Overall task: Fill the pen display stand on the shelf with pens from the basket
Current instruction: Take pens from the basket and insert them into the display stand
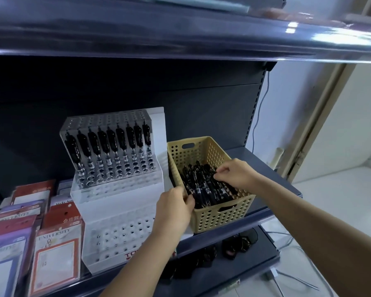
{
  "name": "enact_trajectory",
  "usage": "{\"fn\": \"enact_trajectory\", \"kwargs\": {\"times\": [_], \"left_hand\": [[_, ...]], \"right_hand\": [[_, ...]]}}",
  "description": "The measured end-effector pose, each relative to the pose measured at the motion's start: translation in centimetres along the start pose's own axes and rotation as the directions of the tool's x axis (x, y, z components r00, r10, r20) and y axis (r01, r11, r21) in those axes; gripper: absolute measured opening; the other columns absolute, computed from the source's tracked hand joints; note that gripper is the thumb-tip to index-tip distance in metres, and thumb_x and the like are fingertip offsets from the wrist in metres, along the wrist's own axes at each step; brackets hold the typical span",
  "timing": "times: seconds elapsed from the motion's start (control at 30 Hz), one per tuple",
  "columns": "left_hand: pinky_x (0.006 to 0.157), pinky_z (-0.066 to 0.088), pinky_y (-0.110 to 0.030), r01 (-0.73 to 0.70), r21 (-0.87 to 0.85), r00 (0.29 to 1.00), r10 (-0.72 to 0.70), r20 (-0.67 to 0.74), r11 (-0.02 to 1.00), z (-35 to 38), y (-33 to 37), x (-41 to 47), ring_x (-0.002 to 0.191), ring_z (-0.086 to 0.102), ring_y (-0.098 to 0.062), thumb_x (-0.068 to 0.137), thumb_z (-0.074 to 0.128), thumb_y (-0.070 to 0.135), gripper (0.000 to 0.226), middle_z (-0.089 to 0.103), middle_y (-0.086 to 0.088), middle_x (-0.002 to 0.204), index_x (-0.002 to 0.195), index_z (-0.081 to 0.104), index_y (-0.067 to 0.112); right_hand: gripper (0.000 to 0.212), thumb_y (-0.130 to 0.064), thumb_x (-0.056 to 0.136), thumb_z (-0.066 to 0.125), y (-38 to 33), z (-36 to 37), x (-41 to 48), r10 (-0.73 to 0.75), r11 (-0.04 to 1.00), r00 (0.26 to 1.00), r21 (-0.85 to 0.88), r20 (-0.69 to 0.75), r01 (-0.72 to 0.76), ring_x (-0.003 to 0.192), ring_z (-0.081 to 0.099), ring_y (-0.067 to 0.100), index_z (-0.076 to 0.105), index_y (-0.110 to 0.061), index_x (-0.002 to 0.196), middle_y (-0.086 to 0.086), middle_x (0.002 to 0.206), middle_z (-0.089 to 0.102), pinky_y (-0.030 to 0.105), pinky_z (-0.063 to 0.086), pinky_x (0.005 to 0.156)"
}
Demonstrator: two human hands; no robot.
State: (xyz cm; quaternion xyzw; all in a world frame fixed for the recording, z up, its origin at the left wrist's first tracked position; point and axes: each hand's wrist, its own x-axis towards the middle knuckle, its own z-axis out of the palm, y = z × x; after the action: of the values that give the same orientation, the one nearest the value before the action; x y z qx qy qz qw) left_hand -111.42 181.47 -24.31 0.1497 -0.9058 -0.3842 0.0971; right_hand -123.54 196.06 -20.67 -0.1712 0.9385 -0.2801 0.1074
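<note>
Shelf [272,166]: dark blue-grey metal shop shelving, its deck carrying every item listed here. Pen display stand [120,189]: a stepped block of clear and white acrylic, drilled with rows of holes so that each pen would stand upright and face the front. It stood on the shelf just left of the basket. Red lettering at its foot began "TO", and the rest was hidden behind the left forearm. Basket [221,219]: tan perforated plastic with cut-out handles, set just beside the stand, probably so that stock could pass across in one short reach. Stationery packets [56,243]: red and purple packs racked at the left and leaning back. One read "UNIVERSITY" and another "Sticky Note"; the Chinese characters were too small to read with confidence. Left hand [174,209]: its fingers were curled at the basket's near left corner against the pen ends, but whether the grip had taken a pen or only the rim could not be told. Right hand [236,174]: inside the basket, its grip closed to a thumb-and-finger pinch on the loose pens [204,187]. These were black and heaped lengthwise, and their white label bands were illegible. Standing pens [111,142]: a single row of black pens filled one upper tier. Most holes elsewhere stood open, so the filling looked to be at an early stage.
</note>
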Motion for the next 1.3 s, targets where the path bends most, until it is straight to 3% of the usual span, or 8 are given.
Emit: {"fn": "enact_trajectory", "kwargs": {"times": [0.07, 0.17, 0.27, 0.57, 0.77, 0.93, 1.07, 1.3], "left_hand": [[0.067, 0.053, -0.044, 0.011, -0.069, 1.000, -0.011, 0.003, 0.998, -0.2, -0.1, -0.1, 0.068, 0.067, -0.031, 0.090, 0.054, 0.021, 0.035, 0.061, -0.006, 0.071, 0.060, 0.036, 0.027], [0.075, 0.056, -0.046, 0.051, -0.177, 0.999, -0.051, 0.002, 0.983, -0.3, -0.3, -0.5, 0.072, 0.068, -0.031, 0.090, 0.058, 0.023, 0.030, 0.055, 0.007, 0.075, 0.069, 0.042, 0.039], [0.077, 0.056, -0.041, 0.095, -0.262, 0.995, -0.095, 0.014, 0.960, -0.4, -0.3, -0.5, 0.071, 0.069, -0.023, 0.089, 0.061, 0.026, 0.022, 0.063, 0.009, 0.085, 0.109, 0.061, 0.021], [0.079, 0.056, -0.037, 0.104, -0.274, 0.995, -0.104, 0.016, 0.956, -0.1, -0.9, -0.1, 0.074, 0.069, -0.016, 0.088, 0.061, 0.031, 0.043, 0.071, 0.001, 0.104, 0.127, 0.053, 0.018], [0.079, 0.056, -0.038, 0.101, -0.276, 0.995, -0.102, 0.009, 0.956, 0.1, -1.0, 0.0, 0.076, 0.069, -0.019, 0.088, 0.061, 0.031, 0.042, 0.071, 0.002, 0.102, 0.127, 0.053, 0.017], [0.077, 0.057, -0.038, 0.096, -0.274, 0.995, -0.097, 0.009, 0.957, 0.1, -1.0, 0.1, 0.075, 0.069, -0.019, 0.088, 0.061, 0.030, 0.043, 0.071, 0.001, 0.100, 0.128, 0.052, 0.015], [0.075, 0.058, -0.039, 0.083, -0.283, 0.996, -0.087, -0.003, 0.956, 0.2, -0.9, 0.1, 0.076, 0.068, -0.018, 0.088, 0.062, 0.029, 0.047, 0.070, -0.001, 0.102, 0.131, 0.051, 0.012], [0.074, 0.058, -0.038, 0.068, -0.245, 0.997, -0.071, -0.003, 0.967, 0.0, -0.8, -0.1, 0.074, 0.068, -0.018, 0.089, 0.060, 0.030, 0.046, 0.069, 0.001, 0.100, 0.131, 0.050, 0.012]], "right_hand": [[0.042, -0.030, 0.087, 0.061, -0.2, 0.7, 1.7, 0.080, 0.996, 0.996, -0.028, 0.030, -0.079, 0.098, 0.063, 0.035, 0.062, 0.008, 0.106, 0.021, 0.107, 0.066, 0.039, 0.051, 0.080], [0.034, -0.033, 0.085, 0.065, -0.1, 2.0, 3.3, 0.162, 0.983, 0.982, -0.109, 0.099, -0.151, 0.067, 0.054, 0.021, 0.055, -0.002, 0.074, 0.009, 0.076, 0.057, 0.027, 0.039, 0.054], [0.035, -0.031, 0.083, 0.068, -0.1, 3.2, 4.1, 0.204, 0.970, 0.968, -0.167, 0.143, -0.179, 0.065, 0.049, 0.018, 0.047, -0.010, 0.063, 0.002, 0.063, 0.048, 0.022, 0.033, 0.047], [0.045, -0.026, 0.083, 0.070, -0.4, 4.7, 5.2, 0.270, 0.950, 0.936, -0.222, 0.226, -0.221, 0.107, 0.057, 0.026, 0.057, -0.001, 0.117, 0.012, 0.116, 0.060, 0.032, 0.046, 0.086], [0.014, -0.007, 0.083, 0.061, -1.0, 4.7, 5.6, 0.299, 0.950, 0.915, -0.179, 0.271, -0.257, 0.069, 0.052, 0.023, 0.055, -0.002, 0.095, 0.011, 0.081, 0.053, 0.027, 0.041, 0.054], [0.019, -0.013, 0.085, 0.057, -1.2, 5.1, 6.1, 0.327, 0.939, 0.901, -0.204, 0.285, -0.276, 0.090, 0.059, 0.028, 0.053, -0.002, 0.100, 0.016, 0.100, 0.054, 0.030, 0.046, 0.070], [0.006, -0.010, 0.088, 0.050, -1.0, 4.9, 6.1, 0.335, 0.936, 0.896, -0.210, 0.290, -0.282, 0.075, 0.049, 0.024, 0.048, -0.005, 0.088, 0.011, 0.087, 0.047, 0.027, 0.041, 0.058], [0.029, -0.027, 0.079, 0.051, 0.1, 3.7, 5.8, 0.316, 0.920, 0.924, 0.167, 0.216, -0.354, 0.084, 0.049, 0.024, 0.050, -0.006, 0.099, 0.010, 0.095, 0.050, 0.033, 0.039, 0.071]]}}
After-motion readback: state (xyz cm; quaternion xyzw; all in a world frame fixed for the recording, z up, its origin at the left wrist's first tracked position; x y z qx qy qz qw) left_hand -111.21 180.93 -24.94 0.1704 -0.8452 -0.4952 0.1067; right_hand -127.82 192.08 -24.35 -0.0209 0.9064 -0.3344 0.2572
